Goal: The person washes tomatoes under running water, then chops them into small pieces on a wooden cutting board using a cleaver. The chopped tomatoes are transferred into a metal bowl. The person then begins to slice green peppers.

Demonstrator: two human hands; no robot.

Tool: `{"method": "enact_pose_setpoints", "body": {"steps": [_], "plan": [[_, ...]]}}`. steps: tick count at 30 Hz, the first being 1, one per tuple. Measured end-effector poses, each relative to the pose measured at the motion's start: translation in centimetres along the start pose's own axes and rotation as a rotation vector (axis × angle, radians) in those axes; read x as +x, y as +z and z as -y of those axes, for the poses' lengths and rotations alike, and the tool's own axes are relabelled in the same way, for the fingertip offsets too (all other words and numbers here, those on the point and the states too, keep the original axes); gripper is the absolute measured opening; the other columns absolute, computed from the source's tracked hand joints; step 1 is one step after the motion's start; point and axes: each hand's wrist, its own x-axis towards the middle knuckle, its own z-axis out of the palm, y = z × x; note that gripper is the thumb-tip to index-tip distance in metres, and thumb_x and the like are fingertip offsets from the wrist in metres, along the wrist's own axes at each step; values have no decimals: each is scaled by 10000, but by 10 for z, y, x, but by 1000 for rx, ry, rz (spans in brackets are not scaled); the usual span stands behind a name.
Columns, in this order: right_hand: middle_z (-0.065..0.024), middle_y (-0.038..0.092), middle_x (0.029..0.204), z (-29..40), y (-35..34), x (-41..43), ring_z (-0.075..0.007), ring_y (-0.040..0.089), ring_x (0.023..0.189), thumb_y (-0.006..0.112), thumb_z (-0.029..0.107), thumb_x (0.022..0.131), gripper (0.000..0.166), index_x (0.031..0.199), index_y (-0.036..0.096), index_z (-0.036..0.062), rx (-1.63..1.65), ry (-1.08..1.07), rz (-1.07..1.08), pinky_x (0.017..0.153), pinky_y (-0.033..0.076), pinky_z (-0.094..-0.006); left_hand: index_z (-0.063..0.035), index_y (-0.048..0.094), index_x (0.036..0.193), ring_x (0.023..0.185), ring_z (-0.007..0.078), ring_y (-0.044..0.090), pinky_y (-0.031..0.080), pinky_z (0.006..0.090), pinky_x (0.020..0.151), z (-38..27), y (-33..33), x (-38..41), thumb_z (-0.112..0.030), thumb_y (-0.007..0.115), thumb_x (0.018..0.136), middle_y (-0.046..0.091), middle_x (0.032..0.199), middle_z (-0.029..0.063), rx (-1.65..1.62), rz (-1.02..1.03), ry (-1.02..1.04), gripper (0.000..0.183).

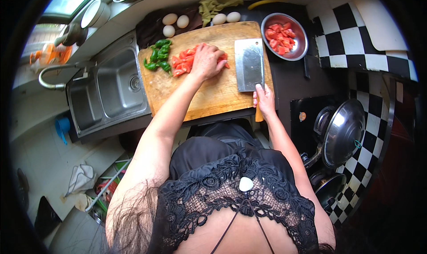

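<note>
Chopped tomato pieces (182, 61) lie in a heap on the wooden cutting board (206, 97). My left hand (208, 62) is cupped over the right part of this heap; its fingertips are partly hidden, so whether it grips any piece does not show. At the board's right side, my right hand (265, 100) grips the wooden handle of a cleaver (249, 65). Its broad blade lies flat over the board, edges clear of the tomato. Green peppers (158, 55) rest at the board's left, beside the tomato. More tomato pieces fill a metal bowl (302, 48) just beyond the board's right edge.
Several eggs (182, 21) sit behind the board, near a crumpled green cloth (217, 5). A steel double sink (115, 102) with a faucet (50, 85) adjoins on the left. To the right are a gas stove (298, 130) and a lidded wok (343, 133).
</note>
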Motion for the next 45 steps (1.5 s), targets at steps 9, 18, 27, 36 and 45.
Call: {"method": "enact_pose_setpoints", "body": {"steps": [9,18,27,36,45], "plan": [[-5,503,661,-21,29,20,-90,473,465,539,281,1003,201,968,508,86,30,47,47,412,422,-255,-178,378,1482,1384,367,324,220,537,1140,38,4,-36,-692,528,840,335,1501,222,102,-139,-444,836],[-8,509,646,-28,114,22,-98,487,465,539,234,995,169,938,497,81,22,42,190,413,424,-270,-148,617,1262,1250,338,434,320,502,1025,5,16,-22,-612,704,738,491,1352,166,-25,-326,-421,706],[-1,515,674,9,99,2,-85,488,491,543,247,996,169,953,504,88,106,20,161,439,431,-248,-134,668,1191,1239,344,449,335,507,1014,-27,-3,10,-551,744,726,497,1350,171,-143,-358,-353,629],[-3,518,677,87,15,3,-77,489,488,522,213,999,139,942,515,86,121,-171,-118,428,426,-237,-137,692,1158,1250,329,442,341,489,1019,-122,10,126,-575,729,740,511,1330,166,-314,-395,-63,606],[-17,554,646,118,-69,47,-96,554,485,560,259,975,227,887,532,51,-449,-264,-502,451,478,-256,-151,638,1253,1305,373,425,329,501,1089,-159,86,198,-508,681,807,488,1390,168,-627,-172,-98,573]]}}
